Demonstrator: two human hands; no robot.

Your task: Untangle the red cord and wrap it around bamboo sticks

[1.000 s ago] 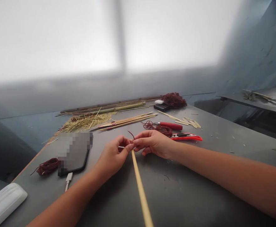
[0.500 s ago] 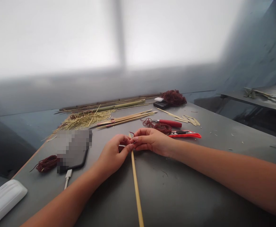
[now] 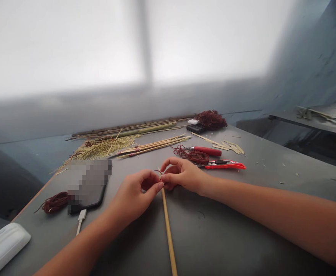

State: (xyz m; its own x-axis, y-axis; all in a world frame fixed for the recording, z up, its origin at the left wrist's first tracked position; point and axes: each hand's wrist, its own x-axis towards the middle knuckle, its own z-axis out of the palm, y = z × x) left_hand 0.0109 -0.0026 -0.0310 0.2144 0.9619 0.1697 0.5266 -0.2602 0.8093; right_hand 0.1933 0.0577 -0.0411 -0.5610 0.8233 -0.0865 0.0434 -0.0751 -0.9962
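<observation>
A thin bamboo stick (image 3: 168, 232) runs from the near edge of view up to both hands. My left hand (image 3: 137, 195) is closed near the stick's far end, thumb and index finger pinching it. My right hand (image 3: 185, 175) meets it there, its thumb and fingers pinched on a thin dark-red cord (image 3: 158, 171), whose short end sticks up between the hands. How the cord lies around the stick is hidden by the fingertips. Just beyond my right hand lie a loose bundle of red cord (image 3: 198, 157), a red-handled tool (image 3: 206, 150) and a red utility knife (image 3: 225, 165).
A phone (image 3: 91, 188) with a white cable (image 3: 81, 220), a cord bundle (image 3: 55, 202) and a white case (image 3: 7, 245) lie left. Behind are bamboo shavings (image 3: 107, 147), tied sticks (image 3: 156, 145), a bamboo pole (image 3: 145, 129), a cord heap (image 3: 212, 119) and split bamboo pieces (image 3: 233, 147).
Both hands have moved slightly nearer to me with the stick's end. My right index finger has lifted and arched, while the thumb stays pinched at the cord.
</observation>
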